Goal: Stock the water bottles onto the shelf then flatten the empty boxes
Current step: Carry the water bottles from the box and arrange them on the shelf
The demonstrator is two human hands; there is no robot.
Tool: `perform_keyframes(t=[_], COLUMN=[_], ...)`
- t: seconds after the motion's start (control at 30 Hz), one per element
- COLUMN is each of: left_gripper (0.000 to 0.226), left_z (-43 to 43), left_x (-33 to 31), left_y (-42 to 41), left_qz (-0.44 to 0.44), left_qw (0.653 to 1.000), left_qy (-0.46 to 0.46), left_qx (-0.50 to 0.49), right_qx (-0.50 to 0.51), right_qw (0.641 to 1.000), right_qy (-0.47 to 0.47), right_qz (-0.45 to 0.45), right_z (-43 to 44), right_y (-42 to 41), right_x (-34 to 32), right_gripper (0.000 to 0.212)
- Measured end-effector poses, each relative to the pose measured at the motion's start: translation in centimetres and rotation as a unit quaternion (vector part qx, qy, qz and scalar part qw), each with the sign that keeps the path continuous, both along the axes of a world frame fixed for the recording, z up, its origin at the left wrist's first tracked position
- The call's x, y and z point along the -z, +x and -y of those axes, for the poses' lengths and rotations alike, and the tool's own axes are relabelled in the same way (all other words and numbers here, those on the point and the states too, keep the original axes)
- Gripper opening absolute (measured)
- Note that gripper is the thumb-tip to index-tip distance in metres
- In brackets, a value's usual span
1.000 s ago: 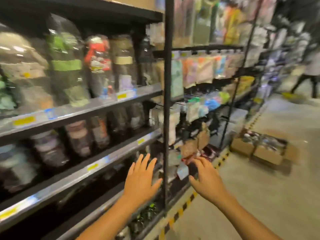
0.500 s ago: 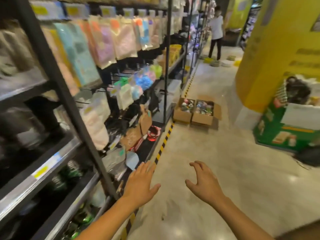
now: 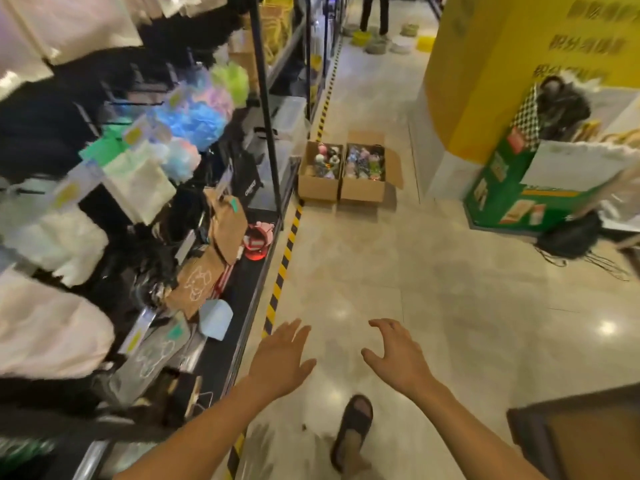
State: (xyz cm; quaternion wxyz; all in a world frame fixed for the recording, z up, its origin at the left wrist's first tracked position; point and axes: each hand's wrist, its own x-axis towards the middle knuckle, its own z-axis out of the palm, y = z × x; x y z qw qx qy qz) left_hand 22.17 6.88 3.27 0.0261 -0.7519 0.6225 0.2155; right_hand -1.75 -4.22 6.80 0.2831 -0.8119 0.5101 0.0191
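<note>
The view has swung down the aisle. Two open cardboard boxes (image 3: 317, 188) sit on the floor (image 3: 450, 306) beside the shelving (image 3: 258, 268), well ahead of both hands. The left hand (image 3: 280, 362) has straight, spread fingers (image 3: 291, 330), the right hand (image 3: 398, 360) loosely curled ones; both are empty.

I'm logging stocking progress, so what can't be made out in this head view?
- Head view: contents of the open boxes on the floor, too small to tell if they are bottles.
- Head view: green items at lower left, motion-blurred.
- Head view: brown object at lower right, cut off by the frame edge.
</note>
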Motion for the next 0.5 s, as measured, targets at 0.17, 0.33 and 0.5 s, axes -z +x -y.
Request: perform_keyframes(t=[0.17,0.33,0.5], left_gripper=[0.076,0.073,0.074], left_z=[10.5,21.5,31.3], left_x=[1.8,1.2,0.9], left_y=[3.0,6.0,9.7], left_qz=[-0.011,-0.038,-0.042], left_qw=[1.000,0.997,0.997], left_qy=[0.027,0.060,0.058], left_qx=[0.012,-0.002,-0.031], right_qx=[0.017,0.010,-0.010], right_qw=[0.998,0.994,0.995], right_qy=[0.055,0.100,0.096], right_qz=[0.029,0.029,0.021], right_z=[10.7,22.3,33.4], right_y=[2.8,6.3,11.1], right_x=[2.8,4.0,3.6], right_gripper=[0.062,0.061,0.059])
